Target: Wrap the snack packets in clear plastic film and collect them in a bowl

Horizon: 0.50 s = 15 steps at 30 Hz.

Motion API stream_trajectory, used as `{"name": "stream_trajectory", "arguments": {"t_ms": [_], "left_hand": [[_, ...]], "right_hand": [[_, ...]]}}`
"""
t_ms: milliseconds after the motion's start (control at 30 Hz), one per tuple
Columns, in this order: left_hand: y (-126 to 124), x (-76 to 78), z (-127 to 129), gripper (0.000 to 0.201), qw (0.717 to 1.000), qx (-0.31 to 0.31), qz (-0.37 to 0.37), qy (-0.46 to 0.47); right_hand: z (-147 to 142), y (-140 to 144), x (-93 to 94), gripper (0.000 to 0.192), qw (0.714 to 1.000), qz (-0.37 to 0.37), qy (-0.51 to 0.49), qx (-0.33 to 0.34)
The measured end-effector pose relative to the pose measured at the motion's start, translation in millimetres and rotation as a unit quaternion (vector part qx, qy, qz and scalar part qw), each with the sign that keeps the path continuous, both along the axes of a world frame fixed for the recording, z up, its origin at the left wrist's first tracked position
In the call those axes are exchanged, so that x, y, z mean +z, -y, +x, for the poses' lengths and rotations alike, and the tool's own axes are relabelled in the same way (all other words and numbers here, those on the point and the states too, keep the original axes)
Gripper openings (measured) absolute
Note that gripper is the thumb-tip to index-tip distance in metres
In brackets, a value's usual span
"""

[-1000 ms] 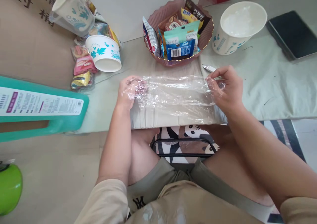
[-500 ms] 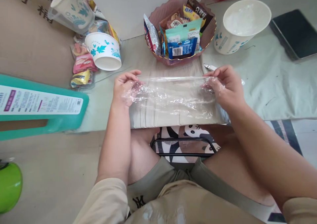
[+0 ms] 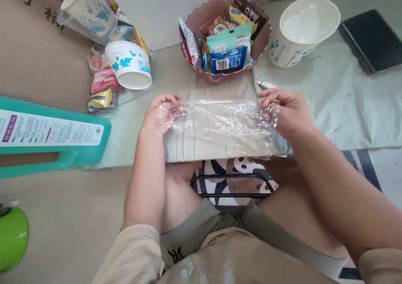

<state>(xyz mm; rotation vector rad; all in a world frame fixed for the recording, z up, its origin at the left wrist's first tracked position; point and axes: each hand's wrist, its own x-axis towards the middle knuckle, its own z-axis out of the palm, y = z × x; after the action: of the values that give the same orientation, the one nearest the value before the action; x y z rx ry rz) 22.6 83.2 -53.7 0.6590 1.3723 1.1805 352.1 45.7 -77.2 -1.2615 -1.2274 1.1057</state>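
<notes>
A clear, crinkled sheet of plastic film [image 3: 222, 118] is stretched between my two hands, low over the front edge of the cloth-covered table. My left hand [image 3: 161, 113] pinches its left end, fingers curled and partly seen through the plastic. At the opposite end my right hand [image 3: 287, 110] grips the film between thumb and fingers. Just beyond my right fingertips lies a utility knife [image 3: 264, 84], its blade pointing left. Whether the film is a bag or a single layer, I cannot tell.
A pink glass bowl [image 3: 216, 77] of packaged snacks stands behind the film. To its right are a paper bucket [image 3: 292, 54] with plastic inside and a black tablet-like device [image 3: 373, 41]. Leftward are a tipped paper bowl [image 3: 130, 66], stacked paper cups [image 3: 89, 14], snack packs [image 3: 103, 81] and a teal container [image 3: 78, 154].
The film's top edge has sagged from a straight, taut line into looser wrinkles. My hands have shifted only slightly, still holding both ends.
</notes>
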Motion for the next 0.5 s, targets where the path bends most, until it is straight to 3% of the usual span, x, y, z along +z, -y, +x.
{"name": "stream_trajectory", "arguments": {"t_ms": [100, 167, 233, 367, 500], "left_hand": [[2, 3.1, 0, 0.031, 1.0, 0.009, 0.019, 0.011], [4, 4.2, 0, 0.032, 1.0, 0.002, -0.003, -0.006], [5, 3.3, 0, 0.032, 1.0, -0.004, -0.022, -0.019], [3, -2.4, -2, 0.033, 1.0, 0.013, 0.015, 0.02], [1, -2.3, -2, 0.035, 0.997, 0.034, 0.034, 0.057]], "right_hand": [[-1, 5, 4.4, 0.009, 1.0, 0.006, 0.007, -0.015], [-1, 6, 5.1, 0.008, 0.999, -0.028, 0.024, -0.021], [0, 6, 2.8, 0.023, 0.996, -0.059, 0.06, -0.022], [2, 2, -5.2, 0.045, 0.996, -0.04, 0.076, -0.001], [1, 3, -6.3, 0.028, 0.992, -0.039, 0.121, 0.021]]}}
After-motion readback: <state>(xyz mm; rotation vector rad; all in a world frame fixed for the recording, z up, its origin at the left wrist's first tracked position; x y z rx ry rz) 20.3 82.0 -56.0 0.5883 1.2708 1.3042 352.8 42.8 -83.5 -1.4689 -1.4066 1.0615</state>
